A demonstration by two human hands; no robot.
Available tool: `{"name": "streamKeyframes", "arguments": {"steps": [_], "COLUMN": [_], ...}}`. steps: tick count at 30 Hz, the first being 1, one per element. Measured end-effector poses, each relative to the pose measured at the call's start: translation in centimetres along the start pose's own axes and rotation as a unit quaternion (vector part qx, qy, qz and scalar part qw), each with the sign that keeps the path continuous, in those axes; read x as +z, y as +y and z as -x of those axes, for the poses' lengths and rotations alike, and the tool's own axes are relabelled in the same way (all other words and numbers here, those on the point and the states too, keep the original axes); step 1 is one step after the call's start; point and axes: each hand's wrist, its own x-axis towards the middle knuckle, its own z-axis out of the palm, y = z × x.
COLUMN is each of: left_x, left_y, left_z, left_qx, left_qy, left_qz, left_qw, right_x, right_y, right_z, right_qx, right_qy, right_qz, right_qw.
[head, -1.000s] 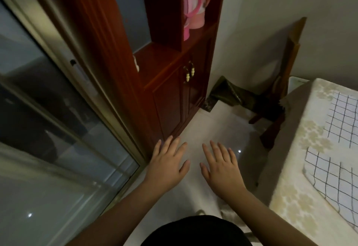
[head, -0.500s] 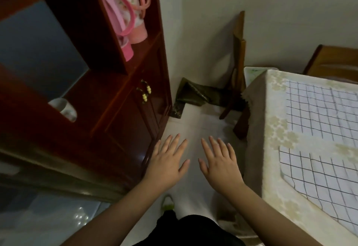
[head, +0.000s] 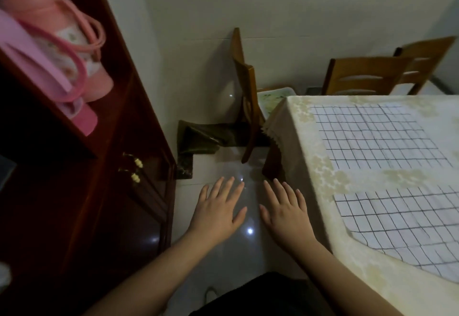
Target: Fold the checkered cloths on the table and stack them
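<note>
Over the pale glossy floor (head: pixel 223 261), between a dark red wooden cabinet (head: pixel 82 204) and the table (head: pixel 320 174), both hands hang palm down with fingers straight and slightly spread, holding nothing. Left hand (head: pixel 218 212) is nearer the cabinet; right hand (head: pixel 288 212) is just beside the draped edge of the cream flowered tablecloth (head: pixel 352 261), though whether it touches the fabric I cannot tell. Two checkered cloths lie flat on the table, off to the right of both hands and apart from them: the far checkered cloth (head: pixel 375 136) toward the wall, the near checkered cloth (head: pixel 402 226) closer to the person, with a strip of tablecloth showing between them. Neither cloth is folded. Wooden chairs (head: pixel 365 77) stand at the table's far side, and another chair (head: pixel 248 97) stands at its corner. Pink bags (head: pixel 62 49) sit on the cabinet shelf.
</note>
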Motion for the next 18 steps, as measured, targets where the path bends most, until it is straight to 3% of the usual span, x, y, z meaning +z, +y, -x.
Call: {"name": "streamKeyframes", "arguments": {"steps": [18], "left_x": [-0.5], "left_y": [4.2], "left_z": [-20.8], "left_qx": [0.17], "left_qy": [-0.034], "left_qz": [-0.027], "left_qw": [0.985], "right_x": [1.9], "right_y": [11.3], "right_z": [-10.2], "right_qx": [0.201], "right_qy": [0.008], "right_qz": [-0.043], "right_qw": [0.979]}}
